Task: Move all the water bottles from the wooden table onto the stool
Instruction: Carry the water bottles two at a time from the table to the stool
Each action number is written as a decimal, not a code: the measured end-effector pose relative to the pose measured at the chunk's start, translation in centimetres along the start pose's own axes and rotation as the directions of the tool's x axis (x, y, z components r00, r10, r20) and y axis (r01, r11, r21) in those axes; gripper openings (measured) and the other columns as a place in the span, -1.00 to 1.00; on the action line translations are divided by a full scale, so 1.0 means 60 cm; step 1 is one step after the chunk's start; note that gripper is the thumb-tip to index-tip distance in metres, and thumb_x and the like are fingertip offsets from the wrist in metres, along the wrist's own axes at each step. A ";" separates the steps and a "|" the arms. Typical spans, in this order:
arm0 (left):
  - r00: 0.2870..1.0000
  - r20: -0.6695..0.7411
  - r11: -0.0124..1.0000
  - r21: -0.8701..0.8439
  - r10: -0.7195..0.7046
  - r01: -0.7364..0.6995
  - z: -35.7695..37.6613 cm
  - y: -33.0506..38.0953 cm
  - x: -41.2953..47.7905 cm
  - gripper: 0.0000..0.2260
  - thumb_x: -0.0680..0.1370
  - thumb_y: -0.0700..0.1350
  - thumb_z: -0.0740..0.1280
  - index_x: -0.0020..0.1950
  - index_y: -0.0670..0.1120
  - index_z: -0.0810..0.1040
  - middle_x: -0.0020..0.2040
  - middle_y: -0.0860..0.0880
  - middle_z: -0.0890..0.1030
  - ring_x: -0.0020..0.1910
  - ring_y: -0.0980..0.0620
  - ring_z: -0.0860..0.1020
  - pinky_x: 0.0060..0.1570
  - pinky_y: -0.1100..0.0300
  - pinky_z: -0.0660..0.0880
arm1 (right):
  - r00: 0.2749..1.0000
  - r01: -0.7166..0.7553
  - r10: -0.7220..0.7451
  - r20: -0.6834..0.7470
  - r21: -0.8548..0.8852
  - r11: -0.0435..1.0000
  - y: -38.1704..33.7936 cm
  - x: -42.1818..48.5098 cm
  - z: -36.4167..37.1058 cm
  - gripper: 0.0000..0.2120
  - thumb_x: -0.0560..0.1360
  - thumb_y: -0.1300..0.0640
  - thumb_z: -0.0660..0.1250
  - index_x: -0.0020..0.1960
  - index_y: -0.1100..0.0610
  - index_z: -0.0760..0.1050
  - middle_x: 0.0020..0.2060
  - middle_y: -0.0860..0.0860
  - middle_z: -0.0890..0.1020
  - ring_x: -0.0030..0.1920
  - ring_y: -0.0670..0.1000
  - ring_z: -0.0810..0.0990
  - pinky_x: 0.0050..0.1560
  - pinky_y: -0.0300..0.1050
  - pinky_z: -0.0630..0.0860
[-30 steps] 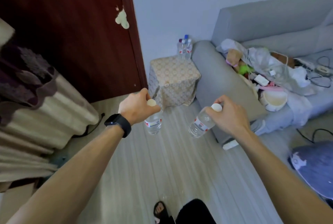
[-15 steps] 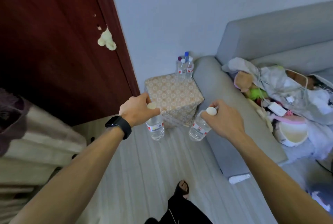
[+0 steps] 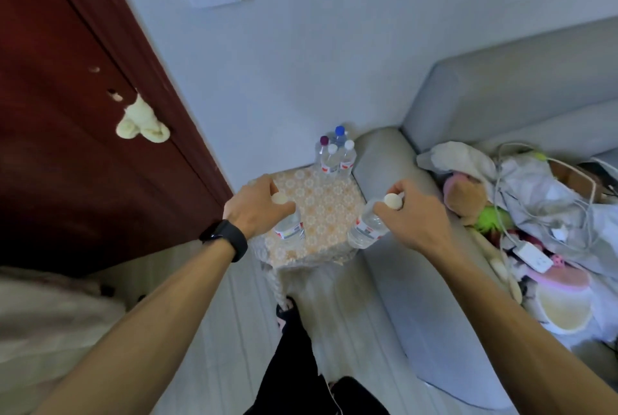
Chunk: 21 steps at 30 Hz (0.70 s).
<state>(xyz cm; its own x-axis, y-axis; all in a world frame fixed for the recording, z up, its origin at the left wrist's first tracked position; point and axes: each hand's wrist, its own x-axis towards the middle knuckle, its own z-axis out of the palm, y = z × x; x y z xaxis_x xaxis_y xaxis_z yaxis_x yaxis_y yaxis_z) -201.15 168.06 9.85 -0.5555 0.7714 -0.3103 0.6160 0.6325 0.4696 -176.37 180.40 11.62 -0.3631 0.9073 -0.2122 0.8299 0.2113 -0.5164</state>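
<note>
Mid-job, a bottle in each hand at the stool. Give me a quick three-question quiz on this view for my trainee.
1. True or false: the left hand grips the left bottle and the right hand grips the right bottle, each near its cap.
2. Where do the standing bottles sit on the stool? A) near edge B) far corner, by the wall C) dead centre
3. Fill in: in that group two caps are white, one maroon, one ___.
Key: 1 true; 2 B; 3 blue.

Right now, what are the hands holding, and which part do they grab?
The left hand grips one water bottle by its neck, under the cap; the right hand grips a second bottle the same way.
</note>
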 end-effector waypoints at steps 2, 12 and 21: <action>1.000 0.010 1.000 -0.011 0.012 -0.011 0.001 0.007 0.058 -0.69 0.41 0.18 0.39 -0.07 0.02 0.40 -0.20 0.07 0.57 -0.25 0.06 0.53 -0.34 0.15 0.37 | 0.999 -0.035 0.035 0.014 0.001 0.999 -0.004 0.047 0.003 -0.75 0.45 -0.10 0.39 0.00 -0.01 0.44 -0.23 -0.02 0.55 -0.18 0.09 0.52 -0.20 -0.10 0.34; 0.987 0.160 0.994 0.100 0.018 -0.035 0.060 0.077 0.279 -0.67 0.51 0.19 0.33 0.03 -0.02 0.33 -0.26 0.00 0.55 -0.35 0.00 0.51 -0.38 0.08 0.43 | 0.986 -0.089 0.096 0.137 -0.054 0.995 0.052 0.272 0.019 -0.76 0.51 -0.05 0.35 0.06 0.05 0.40 -0.19 0.06 0.55 -0.06 0.24 0.59 -0.18 -0.07 0.32; 0.954 0.243 0.978 0.159 -0.174 0.138 0.197 0.136 0.380 -0.62 0.58 0.14 0.27 0.24 -0.07 0.29 -0.26 0.00 0.52 -0.38 -0.02 0.50 -0.42 0.11 0.42 | 0.914 0.275 -0.168 0.368 -0.260 0.926 0.154 0.483 0.086 -0.76 0.60 -0.01 0.22 0.13 0.13 0.29 -0.10 0.17 0.67 -0.07 0.29 0.63 -0.24 0.04 0.34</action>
<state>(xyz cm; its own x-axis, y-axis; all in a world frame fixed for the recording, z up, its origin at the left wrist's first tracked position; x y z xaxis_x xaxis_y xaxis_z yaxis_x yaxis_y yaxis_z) -202.20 191.67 -3.15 -0.5017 0.6430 -0.5787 0.6145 0.7357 0.2847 -181.42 206.75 -3.55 -0.6277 0.6601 -0.4125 0.7784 0.5395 -0.3211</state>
